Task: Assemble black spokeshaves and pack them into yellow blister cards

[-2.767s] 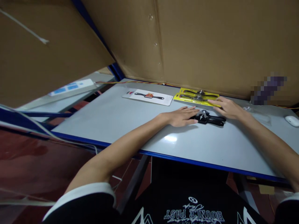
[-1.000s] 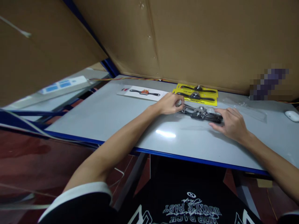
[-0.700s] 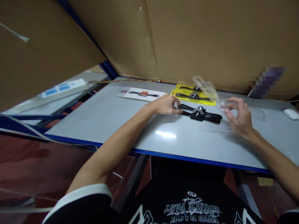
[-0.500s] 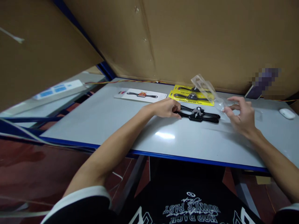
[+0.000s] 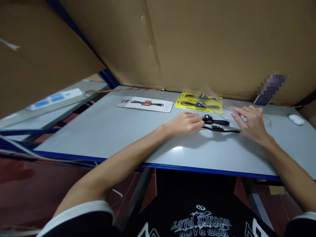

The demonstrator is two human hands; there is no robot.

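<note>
My left hand [image 5: 189,123] is closed around the left ends of the black two-handled tools. One black tool [image 5: 221,122] lies behind, and the nearer black tool [image 5: 219,129] is tilted edge-on with its right end pointing toward my right hand. My right hand [image 5: 251,123] pinches a clear plastic package [image 5: 214,95], blurred and raised over the yellow cards. Two yellow carded packs [image 5: 191,108] with black tools lie behind the loose tools. Left of them lies a white card [image 5: 161,107] picturing a similar tool.
A phone [image 5: 270,89] leans at the back right near a white earphone case [image 5: 296,119]. More clear plastic [image 5: 268,122] lies by my right hand. A power strip [image 5: 58,98] is at the left. Cardboard panels [image 5: 197,39] stand behind the grey table [image 5: 93,128].
My left hand has moved right along the tools, and the nearer tool has turned edge-on and apart from the other. The clear plastic has shifted in my right hand. The view has tilted slightly.
</note>
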